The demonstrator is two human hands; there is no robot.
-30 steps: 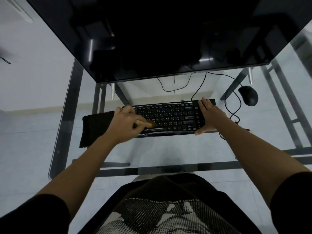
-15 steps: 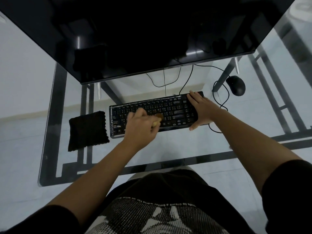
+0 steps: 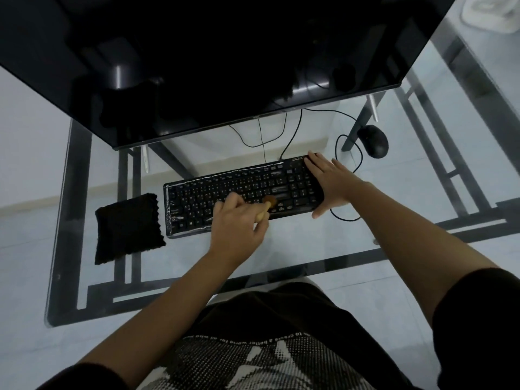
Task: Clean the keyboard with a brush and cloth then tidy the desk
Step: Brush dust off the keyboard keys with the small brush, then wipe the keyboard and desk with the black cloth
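Observation:
A black keyboard (image 3: pixel 225 192) lies on the glass desk in front of the monitor. My left hand (image 3: pixel 236 226) grips a small wooden brush (image 3: pixel 267 205) whose brown bristles touch the keys right of the keyboard's middle. My right hand (image 3: pixel 332 184) lies flat over the keyboard's right end, fingers spread, thumb wrapped at the near edge. A folded black cloth (image 3: pixel 126 228) rests on the glass just left of the keyboard, apart from both hands.
A large dark monitor (image 3: pixel 211 60) overhangs the back of the glass desk (image 3: pixel 281 249). A black mouse (image 3: pixel 372 140) with a looping cable sits at the back right. Cables run behind the keyboard. A white object (image 3: pixel 489 12) is at the top right corner.
My left hand has swept the brush rightward along the keys, uncovering the keyboard's left end and the cloth. My right hand stays on the right end. The view has shifted.

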